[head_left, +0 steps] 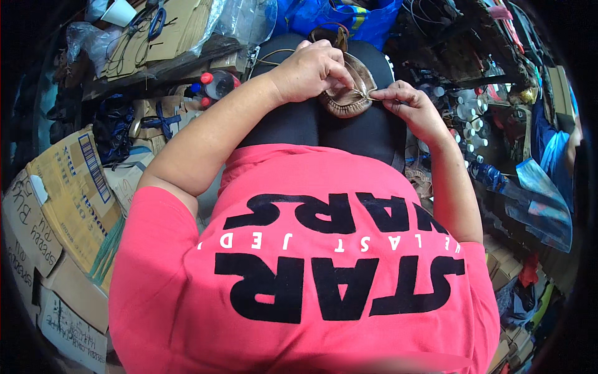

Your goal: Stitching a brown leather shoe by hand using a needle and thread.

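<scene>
A brown leather moccasin-style shoe [346,107] with gathered stitching around its toe rests on my lap, between my thighs. A thin tan lace [364,93] crosses its front in what looks like a loop or knot. My left hand [314,70] reaches over the shoe from the left, its fingers closed by the lace and partly hiding the shoe's opening. Just right of the shoe, my right hand [412,107] pinches the lace between thumb and forefinger. Another strand of the lace runs out to the left behind my left hand. A second brown piece [336,36] lies beyond.
A blue bag [367,17] sits past my knees. Scissors [157,23] lie on flat cardboard at the far left, near a red-capped bottle [219,84]. Cardboard boxes [68,187] stack up on my left; several plastic bottles [470,115] crowd the right.
</scene>
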Tool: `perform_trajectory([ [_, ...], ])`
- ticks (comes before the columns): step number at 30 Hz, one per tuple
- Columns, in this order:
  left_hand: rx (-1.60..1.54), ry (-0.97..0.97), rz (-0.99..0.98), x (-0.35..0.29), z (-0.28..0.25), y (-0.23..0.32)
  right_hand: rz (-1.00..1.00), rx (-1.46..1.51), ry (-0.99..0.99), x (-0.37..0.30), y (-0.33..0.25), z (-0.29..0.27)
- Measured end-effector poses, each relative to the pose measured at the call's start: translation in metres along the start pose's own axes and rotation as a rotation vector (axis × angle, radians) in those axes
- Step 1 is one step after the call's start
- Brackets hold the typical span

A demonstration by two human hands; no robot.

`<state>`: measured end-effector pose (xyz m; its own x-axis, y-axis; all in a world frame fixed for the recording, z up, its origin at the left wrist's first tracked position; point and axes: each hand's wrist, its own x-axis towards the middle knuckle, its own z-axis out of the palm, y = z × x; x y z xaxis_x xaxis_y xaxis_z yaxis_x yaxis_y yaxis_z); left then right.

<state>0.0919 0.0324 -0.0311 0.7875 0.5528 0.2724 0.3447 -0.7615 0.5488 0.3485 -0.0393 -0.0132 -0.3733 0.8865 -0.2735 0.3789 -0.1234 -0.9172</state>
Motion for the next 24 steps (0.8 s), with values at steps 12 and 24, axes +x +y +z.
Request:
perform_trajectory([
  [12, 0.104, 0.06, 0.133, 0.01, -0.007, 0.01, -0.091, -0.014, -0.005, 0.009, 0.006, -0.002],
  [24, 0.083, 0.074, 0.039, 0.001, 0.003, 0.008, -0.089, -0.04, 0.124, -0.003, 0.008, 0.009],
])
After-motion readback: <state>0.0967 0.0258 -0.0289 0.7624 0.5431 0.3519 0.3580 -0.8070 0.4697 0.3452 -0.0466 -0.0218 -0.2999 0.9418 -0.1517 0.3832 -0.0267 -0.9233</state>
